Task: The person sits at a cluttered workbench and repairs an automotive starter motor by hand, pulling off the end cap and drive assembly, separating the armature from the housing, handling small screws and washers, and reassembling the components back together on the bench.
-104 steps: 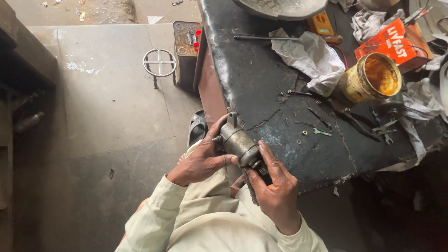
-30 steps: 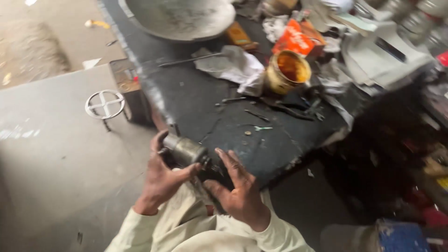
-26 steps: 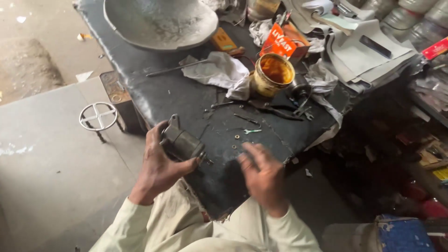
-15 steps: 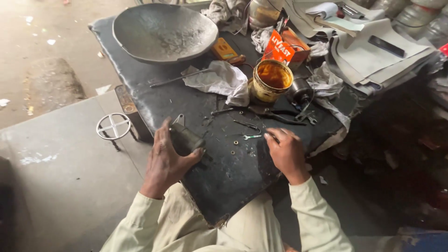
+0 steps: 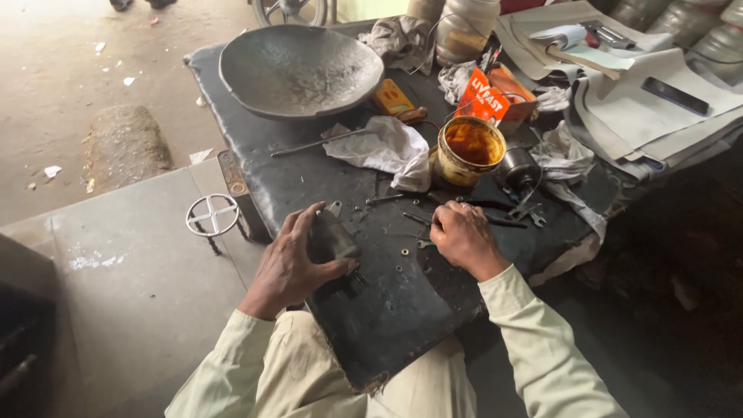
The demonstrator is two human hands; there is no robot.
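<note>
My left hand [image 5: 292, 262] grips a dark grey cylindrical metal part [image 5: 334, 234] and rests it on the black work surface [image 5: 387, 310] near its left edge. My right hand [image 5: 464, 238] lies fingers down on the surface, over thin metal tools [image 5: 402, 198] and close to small washers [image 5: 404, 252]. I cannot tell whether it holds any of them. Just beyond it stands an open tin of orange grease [image 5: 467, 150].
A large grey metal bowl [image 5: 300, 70] sits at the far left of the surface, with a white rag [image 5: 381, 147], an orange box [image 5: 483, 96] and a small round motor part [image 5: 517, 170] behind. Papers and a phone [image 5: 675, 94] lie at right. A round wire ring [image 5: 210, 215] is on the concrete floor.
My right hand let go of the metal part and reached forward to the tools. My left hand set the part down on the surface. The view tilted up toward the bowl.
</note>
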